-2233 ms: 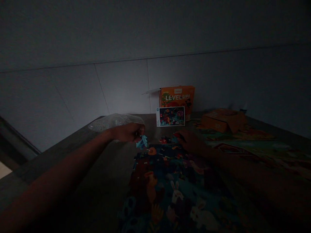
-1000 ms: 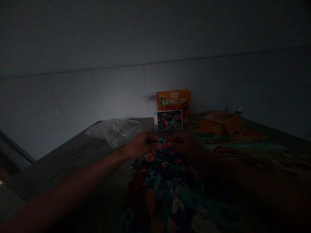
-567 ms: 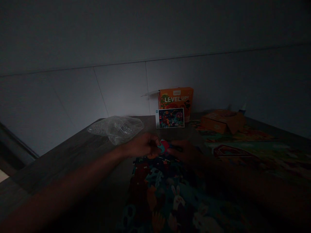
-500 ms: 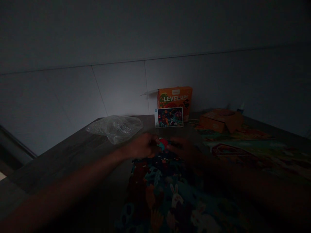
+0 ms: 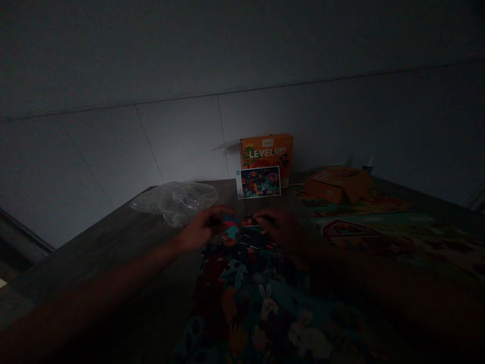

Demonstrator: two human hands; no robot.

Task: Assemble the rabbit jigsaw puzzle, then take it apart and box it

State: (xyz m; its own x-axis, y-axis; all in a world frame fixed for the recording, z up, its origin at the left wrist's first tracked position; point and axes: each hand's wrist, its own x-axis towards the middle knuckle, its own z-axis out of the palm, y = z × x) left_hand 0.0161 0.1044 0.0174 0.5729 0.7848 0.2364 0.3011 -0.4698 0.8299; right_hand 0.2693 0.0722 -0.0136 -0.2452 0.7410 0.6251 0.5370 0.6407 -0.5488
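The scene is very dim. A jigsaw puzzle [image 5: 265, 283], dark with rabbits, plants and animals on it, lies on the table in front of me. At its far left corner, my left hand [image 5: 202, 230] has thumb and fingers closed at the edge of a blue and pink puzzle piece [image 5: 230, 222]. To the right, my right hand [image 5: 282, 227] reaches over the far edge, its fingertips pinched at a small dark piece with red [image 5: 248, 221]. Shadow hides part of the right fingers.
Behind the puzzle, a picture card [image 5: 259, 182] leans on an orange "LEVEL UP!" box [image 5: 267, 146]. A clear plastic bag [image 5: 176, 199] lies left. On the right are another orange box [image 5: 337, 184] and a brighter puzzle [image 5: 379, 232]. A wall [image 5: 182, 136] stands behind the table.
My hands have moved apart, the left one shifting left. The blue and pink piece now shows at the puzzle's far left corner, and a red-marked piece shows by my right fingertips. The view shifted slightly.
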